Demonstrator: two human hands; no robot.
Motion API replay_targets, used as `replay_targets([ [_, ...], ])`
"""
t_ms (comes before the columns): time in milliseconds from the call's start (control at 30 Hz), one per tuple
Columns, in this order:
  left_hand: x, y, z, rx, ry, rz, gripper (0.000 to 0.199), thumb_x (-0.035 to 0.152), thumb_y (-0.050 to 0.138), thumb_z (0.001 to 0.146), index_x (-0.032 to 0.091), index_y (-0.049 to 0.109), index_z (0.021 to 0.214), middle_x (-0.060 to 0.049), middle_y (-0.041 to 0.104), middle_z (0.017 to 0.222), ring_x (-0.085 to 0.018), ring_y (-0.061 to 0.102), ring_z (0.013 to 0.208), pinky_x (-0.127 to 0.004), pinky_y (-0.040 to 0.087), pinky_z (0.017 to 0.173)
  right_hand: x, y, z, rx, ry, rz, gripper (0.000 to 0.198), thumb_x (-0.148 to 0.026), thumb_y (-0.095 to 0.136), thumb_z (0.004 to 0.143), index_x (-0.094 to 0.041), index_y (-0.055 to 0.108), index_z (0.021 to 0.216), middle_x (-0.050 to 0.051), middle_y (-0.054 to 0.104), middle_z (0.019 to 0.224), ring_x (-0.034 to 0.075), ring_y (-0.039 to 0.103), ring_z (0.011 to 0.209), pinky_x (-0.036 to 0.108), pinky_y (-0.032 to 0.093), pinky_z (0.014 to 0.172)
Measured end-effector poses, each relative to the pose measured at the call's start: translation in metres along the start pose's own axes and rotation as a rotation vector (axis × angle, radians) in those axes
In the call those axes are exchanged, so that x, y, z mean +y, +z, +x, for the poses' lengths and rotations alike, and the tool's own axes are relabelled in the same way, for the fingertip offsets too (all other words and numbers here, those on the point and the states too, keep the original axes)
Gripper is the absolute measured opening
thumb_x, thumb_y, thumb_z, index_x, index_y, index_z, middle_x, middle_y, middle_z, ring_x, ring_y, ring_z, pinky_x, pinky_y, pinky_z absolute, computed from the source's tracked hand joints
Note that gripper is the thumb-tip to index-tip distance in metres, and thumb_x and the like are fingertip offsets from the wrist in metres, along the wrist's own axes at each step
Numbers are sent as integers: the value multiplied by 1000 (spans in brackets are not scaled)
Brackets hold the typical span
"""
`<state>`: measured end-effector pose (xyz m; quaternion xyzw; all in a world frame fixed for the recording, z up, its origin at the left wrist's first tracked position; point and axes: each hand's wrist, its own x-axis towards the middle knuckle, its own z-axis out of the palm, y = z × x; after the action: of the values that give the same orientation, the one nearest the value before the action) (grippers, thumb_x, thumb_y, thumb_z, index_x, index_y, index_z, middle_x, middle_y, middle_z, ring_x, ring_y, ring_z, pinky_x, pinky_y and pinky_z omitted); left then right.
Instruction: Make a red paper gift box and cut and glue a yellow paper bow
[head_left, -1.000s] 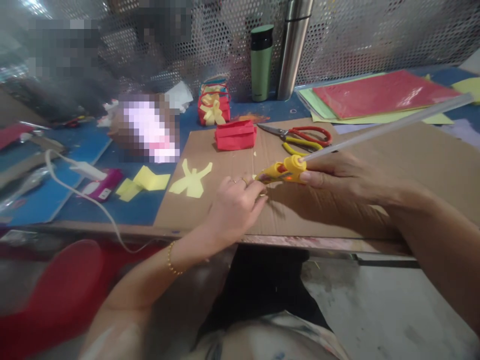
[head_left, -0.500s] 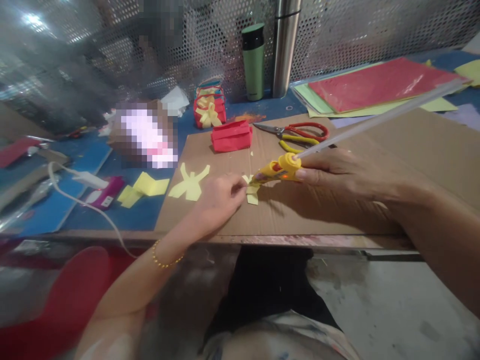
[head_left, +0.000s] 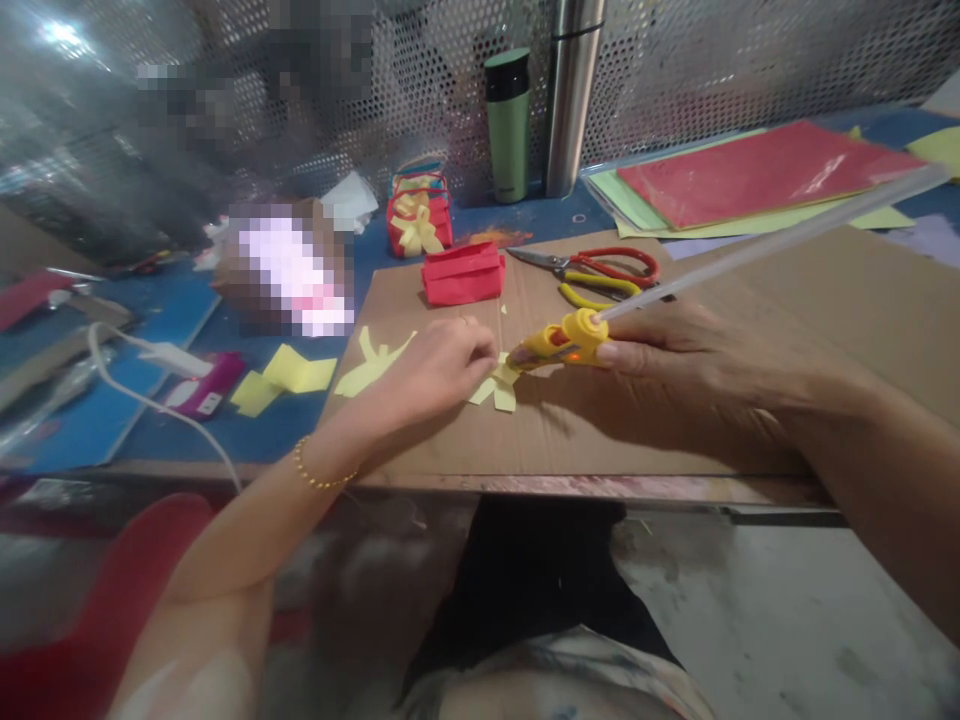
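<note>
My right hand (head_left: 675,355) is wrapped round a yellow hot glue gun (head_left: 559,340), a long clear glue stick (head_left: 780,240) jutting from its back end. The gun's nozzle points left, at a small pale-yellow paper cutout (head_left: 505,396) on the cardboard. On that cutout's left side, my left hand (head_left: 442,365) has its fingers bent and pinched at the paper; their tips are partly hidden. A second pale-yellow cutout with splayed arms (head_left: 367,372) lies flat behind my left wrist, partly covered by it.
Beyond my hands on the cardboard sheet (head_left: 720,440) are a folded red paper piece (head_left: 463,275) and red-and-yellow-handled scissors (head_left: 577,264). Further back stand a decorated red pouch (head_left: 418,225), a green tumbler (head_left: 509,135) and a steel flask (head_left: 571,110). Coloured sheets (head_left: 765,170) lie right; a purple power adapter (head_left: 206,388) left.
My left hand has shifted slightly up, uncovering more of the small cutout and covering more of the splayed one. The glue gun has moved slightly right.
</note>
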<state>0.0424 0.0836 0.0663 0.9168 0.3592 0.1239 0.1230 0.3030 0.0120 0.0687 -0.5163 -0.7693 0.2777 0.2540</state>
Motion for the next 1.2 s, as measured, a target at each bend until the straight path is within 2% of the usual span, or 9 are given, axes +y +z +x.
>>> replay_targets([
  [100, -2, 0, 3, -65, 7, -1, 20, 15, 54, 87, 18, 73, 79, -5, 69, 78, -18, 59, 71, -33, 45, 70, 0, -1, -1, -11, 19, -13, 54, -66, 47, 96, -27, 80, 110, 4, 78, 97, 29, 70, 94, 40, 53, 91],
  [200, -1, 0, 5, -73, 29, 1, 22, 14, 53, 87, 17, 73, 80, -6, 69, 80, -18, 59, 73, -33, 44, 70, 1, -2, -2, -30, 19, -26, 58, -69, 44, 95, -26, 79, 114, 4, 78, 103, 30, 70, 95, 41, 54, 89],
  [300, -2, 2, 5, -62, 55, 8, 22, 15, 52, 88, 17, 72, 80, -6, 69, 79, -19, 59, 73, -34, 42, 68, 1, -3, -3, -15, 20, -24, 61, -73, 42, 94, -26, 80, 104, 4, 78, 95, 29, 70, 93, 40, 54, 87],
  [400, -3, 4, 5, -54, 64, 2, 22, 14, 52, 88, 17, 71, 78, -5, 67, 76, -18, 57, 70, -34, 41, 67, 2, -3, -5, -1, 53, -64, 63, -76, 42, 92, -25, 79, 92, 5, 73, 78, 27, 68, 82, 38, 54, 81],
  [500, -4, 5, 6, -50, 71, -19, 20, 13, 54, 86, 17, 72, 79, -5, 68, 79, -18, 59, 72, -33, 41, 67, 4, -4, -6, 24, 69, -114, 64, -77, 42, 91, -23, 78, 88, 5, 69, 71, 25, 63, 73, 37, 52, 74],
  [667, -2, 5, 7, -58, 47, -26, 19, 13, 54, 83, 17, 72, 77, -5, 68, 76, -17, 58, 70, -33, 41, 66, 4, -4, -7, 38, 97, -101, 66, -77, 43, 90, -21, 78, 89, 4, 66, 72, 22, 59, 69, 32, 48, 66],
  [800, 0, 4, 7, -55, 38, -36, 21, 13, 53, 83, 18, 72, 75, -5, 68, 76, -18, 58, 71, -33, 43, 68, 5, -5, -9, 69, 80, -92, 63, -75, 45, 90, -21, 76, 86, 4, 67, 75, 22, 59, 70, 33, 48, 68],
  [1000, -1, 7, 7, -22, 18, -46, 17, 12, 57, 83, 18, 71, 73, -5, 68, 76, -18, 58, 71, -33, 44, 69, 7, -7, -9, 67, 46, -84, 64, -74, 43, 92, -22, 79, 97, 4, 69, 79, 23, 58, 71, 34, 48, 69],
  [1200, -3, 8, 7, -9, 11, -39, 15, 10, 59, 81, 18, 68, 72, -4, 66, 76, -17, 56, 70, -33, 40, 66, 3, -5, -7, 75, 23, -79, 62, -73, 42, 93, -22, 77, 87, 3, 64, 73, 21, 56, 67, 32, 44, 63],
])
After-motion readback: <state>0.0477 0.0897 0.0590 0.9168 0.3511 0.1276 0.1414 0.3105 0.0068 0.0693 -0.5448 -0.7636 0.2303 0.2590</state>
